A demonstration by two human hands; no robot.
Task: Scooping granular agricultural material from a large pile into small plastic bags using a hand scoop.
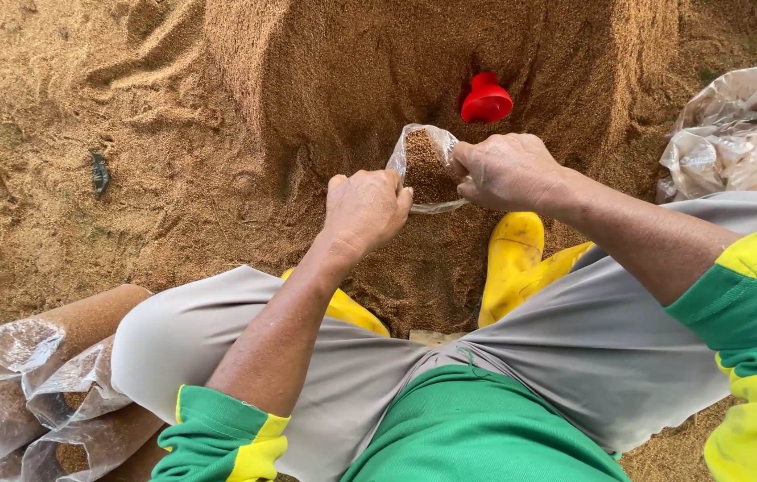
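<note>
Head view — the right hand (508, 170) is pinching the rim of a small clear bag (425, 165), grip closed on the plastic. The left hand (365, 210) is curled shut at the bag's near edge; what it holds, I cannot tell. The bag is standing upright between both hands, mouth up, over the sawdust heap (351, 71). A red scoop (485, 100) is lying just beyond — nearer the right hand.

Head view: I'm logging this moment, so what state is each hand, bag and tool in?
Small clear bag: open at the top, partly filled with brown grain, held upright.
Left hand: closed, at the bag's left edge.
Right hand: pinching the bag's right rim.
Red scoop: lying in the grain pile, untouched.
Filled bags: lying on their sides, tops open.
Yellow boots: planted in the grain.
</note>
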